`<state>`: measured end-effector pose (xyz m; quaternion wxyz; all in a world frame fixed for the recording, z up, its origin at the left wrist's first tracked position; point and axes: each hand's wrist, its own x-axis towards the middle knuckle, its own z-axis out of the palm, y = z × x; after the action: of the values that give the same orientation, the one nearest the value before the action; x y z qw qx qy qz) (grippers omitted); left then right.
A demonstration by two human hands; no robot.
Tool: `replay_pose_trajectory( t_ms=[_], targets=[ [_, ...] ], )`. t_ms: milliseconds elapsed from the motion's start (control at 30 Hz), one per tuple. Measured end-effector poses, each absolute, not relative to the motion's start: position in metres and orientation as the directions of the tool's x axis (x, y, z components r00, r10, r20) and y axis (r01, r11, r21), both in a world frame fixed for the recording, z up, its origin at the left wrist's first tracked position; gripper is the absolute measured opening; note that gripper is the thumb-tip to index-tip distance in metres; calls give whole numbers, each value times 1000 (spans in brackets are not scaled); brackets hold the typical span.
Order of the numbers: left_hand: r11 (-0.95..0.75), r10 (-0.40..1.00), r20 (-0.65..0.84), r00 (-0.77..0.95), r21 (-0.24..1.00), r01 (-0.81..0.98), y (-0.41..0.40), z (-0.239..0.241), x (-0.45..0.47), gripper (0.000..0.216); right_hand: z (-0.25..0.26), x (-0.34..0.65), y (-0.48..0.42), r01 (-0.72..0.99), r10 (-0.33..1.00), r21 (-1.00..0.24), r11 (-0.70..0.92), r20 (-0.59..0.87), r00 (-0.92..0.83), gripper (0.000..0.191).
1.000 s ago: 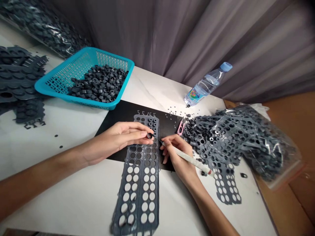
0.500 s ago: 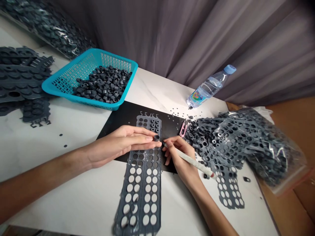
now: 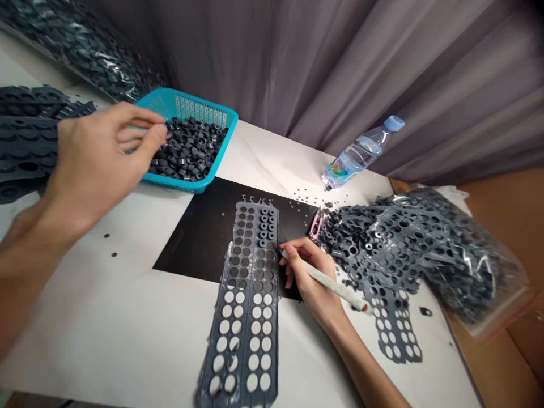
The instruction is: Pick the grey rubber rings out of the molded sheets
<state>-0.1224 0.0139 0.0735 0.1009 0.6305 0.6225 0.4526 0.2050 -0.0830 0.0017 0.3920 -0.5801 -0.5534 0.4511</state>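
Note:
A long grey rubber sheet (image 3: pixel 249 317) full of round holes lies across a black mat (image 3: pixel 199 226), with several dark rings still seated in its far end. My right hand (image 3: pixel 308 272) rests beside the sheet's right edge, closed around a white pen-like tool (image 3: pixel 335 286) whose tip touches the sheet. My left hand (image 3: pixel 100 158) is lifted over the near rim of a turquoise basket (image 3: pixel 221 150) of dark rubber rings (image 3: pixel 189 150). Its thumb and fingers are pinched together; what they hold is hidden against the pile.
Punched grey sheets and a clear bag of them (image 3: pixel 425 249) heap up at the right, with a pink clipper (image 3: pixel 315 225) at their edge. A water bottle (image 3: pixel 359 152) lies behind. More sheets (image 3: pixel 25 136) stack at the left, a bagged pile (image 3: pixel 85 51) beyond. Small black bits dot the white table (image 3: pixel 127 317).
My left hand lifted off the sheet, where it had pinched a ring, and swung left and away to the basket. My right hand and the tool stayed put.

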Motion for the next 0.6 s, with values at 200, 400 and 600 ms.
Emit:
replay_pose_trajectory(
  t_ms=[200, 400, 600],
  targets=[
    [-249, 867, 498, 7, 422, 872, 26, 63, -136, 38, 5, 202, -85, 338, 993, -938, -76, -101, -57, 28],
    [-600, 792, 334, 511, 580, 551, -20, 43, -52, 24, 4, 196, -82, 245, 988, -963, -111, -133, -77, 29],
    [-481, 761, 80, 644, 736, 477, -29, 9, -39, 32, 7, 194, -80, 200, 984, -971, -129, -151, -98, 26]
  ],
)
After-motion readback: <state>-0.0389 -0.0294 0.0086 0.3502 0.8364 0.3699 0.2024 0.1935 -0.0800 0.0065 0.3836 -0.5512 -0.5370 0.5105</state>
